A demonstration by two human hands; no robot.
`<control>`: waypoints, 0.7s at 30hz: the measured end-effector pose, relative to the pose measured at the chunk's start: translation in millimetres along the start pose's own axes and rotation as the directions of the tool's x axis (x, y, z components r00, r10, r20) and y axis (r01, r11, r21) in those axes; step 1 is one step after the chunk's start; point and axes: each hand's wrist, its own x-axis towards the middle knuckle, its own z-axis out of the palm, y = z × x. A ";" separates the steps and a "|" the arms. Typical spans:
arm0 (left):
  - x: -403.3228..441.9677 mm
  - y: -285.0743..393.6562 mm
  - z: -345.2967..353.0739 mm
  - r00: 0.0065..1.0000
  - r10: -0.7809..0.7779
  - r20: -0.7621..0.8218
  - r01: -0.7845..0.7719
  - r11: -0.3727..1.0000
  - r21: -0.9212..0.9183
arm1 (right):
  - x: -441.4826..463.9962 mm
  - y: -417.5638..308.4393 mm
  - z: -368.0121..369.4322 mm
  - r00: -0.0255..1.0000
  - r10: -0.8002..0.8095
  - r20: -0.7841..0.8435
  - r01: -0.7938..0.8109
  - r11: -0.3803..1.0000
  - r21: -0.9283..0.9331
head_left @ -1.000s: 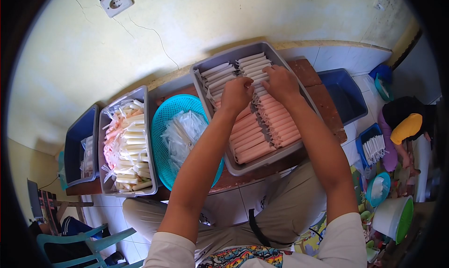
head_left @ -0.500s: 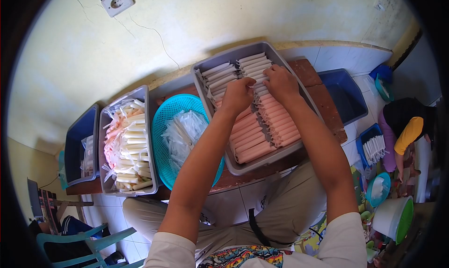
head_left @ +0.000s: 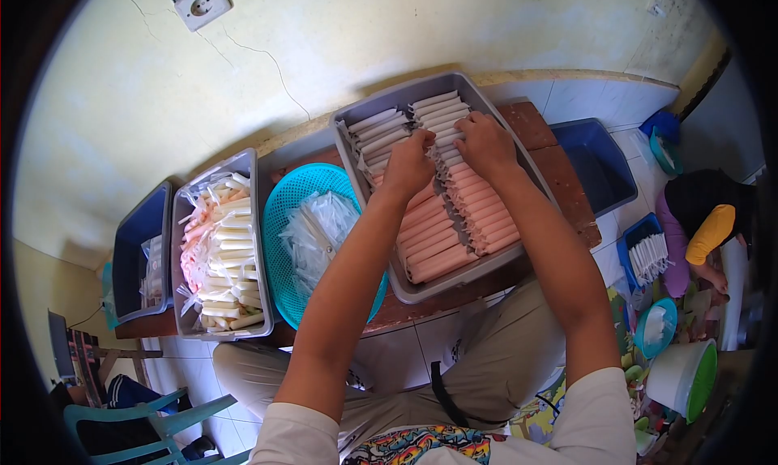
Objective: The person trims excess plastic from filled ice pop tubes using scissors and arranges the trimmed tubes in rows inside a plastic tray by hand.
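A grey tray (head_left: 444,294) on the bench holds two columns of stick-shaped pieces in thin wrapping with twisted ends. Those nearer the wall are white sticks (head_left: 438,104); those nearer me are pink sticks (head_left: 442,258). My left hand (head_left: 411,167) is closed in a pinch over the gap between the columns, beside the twisted ends. Over the right column, my right hand (head_left: 489,149) has its fingers curled down at the white sticks. Whatever lies between the fingertips of either hand is too small or hidden to make out.
Left of the tray stand a turquoise basket (head_left: 279,214) with plastic bags and scissors, a bin (head_left: 258,246) of bagged pale sticks, and a dark blue bin (head_left: 121,254). Another blue bin (head_left: 596,169) is at right. A person (head_left: 705,222) bends near floor containers at far right.
My left hand has shifted very slightly up and left; my right hand stays almost in place. The person at right has moved an arm.
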 end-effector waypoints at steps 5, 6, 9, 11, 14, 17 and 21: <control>-1.4 -1.2 -1.8 0.998 0.028 0.050 -0.024 0.998 -0.063 | 0.3 1.4 2.5 1.000 0.009 -0.008 -0.009 1.000 0.002; -1.2 -1.3 -1.7 0.997 0.033 0.063 -0.029 0.998 -0.060 | 0.4 1.5 2.6 1.000 0.003 -0.013 -0.003 1.000 0.000; -2.0 -0.6 -2.0 0.997 0.029 0.076 -0.025 0.998 -0.054 | 0.3 0.7 2.1 1.000 0.015 0.004 -0.015 1.000 0.003; -1.7 0.5 -3.0 0.997 0.025 0.077 -0.021 0.998 -0.052 | 0.0 -0.4 1.4 1.000 0.016 0.002 -0.016 1.000 0.006; -2.6 -0.4 -2.1 0.997 0.032 0.069 -0.027 0.997 -0.068 | -0.2 0.6 1.3 1.000 0.014 0.001 -0.014 1.000 0.009; -1.4 -1.3 -2.5 0.999 -0.019 0.043 0.020 0.999 -0.027 | -0.2 0.3 1.8 1.000 0.006 -0.007 -0.006 1.000 0.010; 0.3 -0.9 -5.4 0.997 -0.028 -0.065 0.034 0.995 0.092 | -0.4 -6.3 -3.5 1.000 -0.006 -0.007 0.006 0.999 0.038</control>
